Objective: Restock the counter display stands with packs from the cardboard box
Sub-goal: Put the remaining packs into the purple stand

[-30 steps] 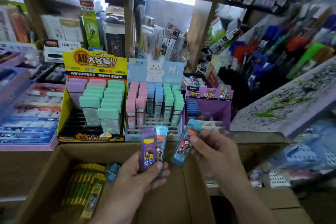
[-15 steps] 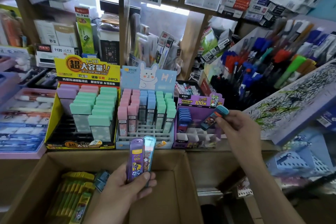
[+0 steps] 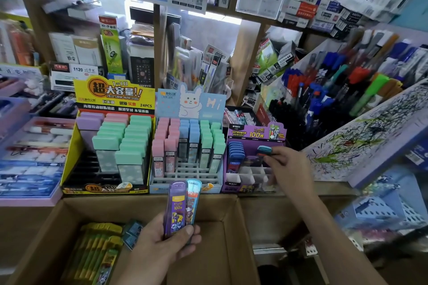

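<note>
Right hand [image 3: 289, 166] has lowered its teal pack [image 3: 264, 151], seemingly into the purple stand [image 3: 234, 186].

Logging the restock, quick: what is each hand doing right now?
Left hand: closed, holding a purple pack and a teal pack.
Right hand: closed on a teal-capped pack at the purple display stand.

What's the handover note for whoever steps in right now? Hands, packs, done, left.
Right hand: pinching a teal-capped pack over the purple display stand, not yet seated in a slot.
Left hand: holding a purple pack and a teal pack upright above the cardboard box.
Done: one column of blue packs fills the stand's left side.
Left: seat this pack, then the two held; white slots in front are empty. Yellow packs remain in the box.
</note>
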Demonstrator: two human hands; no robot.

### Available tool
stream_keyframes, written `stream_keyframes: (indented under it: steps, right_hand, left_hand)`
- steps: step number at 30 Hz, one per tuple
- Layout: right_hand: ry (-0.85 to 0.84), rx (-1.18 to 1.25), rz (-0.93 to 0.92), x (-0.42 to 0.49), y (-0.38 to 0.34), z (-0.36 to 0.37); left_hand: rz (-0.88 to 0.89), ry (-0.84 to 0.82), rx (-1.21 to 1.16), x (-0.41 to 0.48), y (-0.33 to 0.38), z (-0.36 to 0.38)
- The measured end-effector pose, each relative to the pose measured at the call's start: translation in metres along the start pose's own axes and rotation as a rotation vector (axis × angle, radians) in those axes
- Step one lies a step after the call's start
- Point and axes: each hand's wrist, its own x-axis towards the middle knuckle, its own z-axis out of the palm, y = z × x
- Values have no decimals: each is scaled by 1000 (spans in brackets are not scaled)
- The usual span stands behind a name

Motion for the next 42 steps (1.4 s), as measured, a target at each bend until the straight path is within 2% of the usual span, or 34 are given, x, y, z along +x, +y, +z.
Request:
stream_keyframes:
  steps: [4,9,14,20,26,29,32,38,42]
  right_hand:
    - [2,-97,20,3,3,6]
    - [-22,-343,-41,6,-2,6]
    - [-5,-407,-19,8,-5,7]
    - [21,-311,-34,4,-7,7]
    - [172,-228,-108,-14,-9,0]
    - [183,-136,-130,-26,-17,-1]
    - [120,3,-125,-44,-29,6]
    - [-232,194,-6,-78,-51,33]
    - [-387,339,60,-90,-60,48]
  left_hand:
    - [-3,6,4,-1,0,1]
    - [-11,4,13,0,-3,1]
    - [-14,1,22,1,-3,1]
    - [-1,-10,20,-1,-2,1]
    - [13,-29,-4,0,-1,0]
    - [24,-28,-21,1,-3,1]
    - [29,-36,-37,1,-3,2]
    - [31,-43,-82,2,-5,3]
    - [33,-62,-91,2,-6,3]
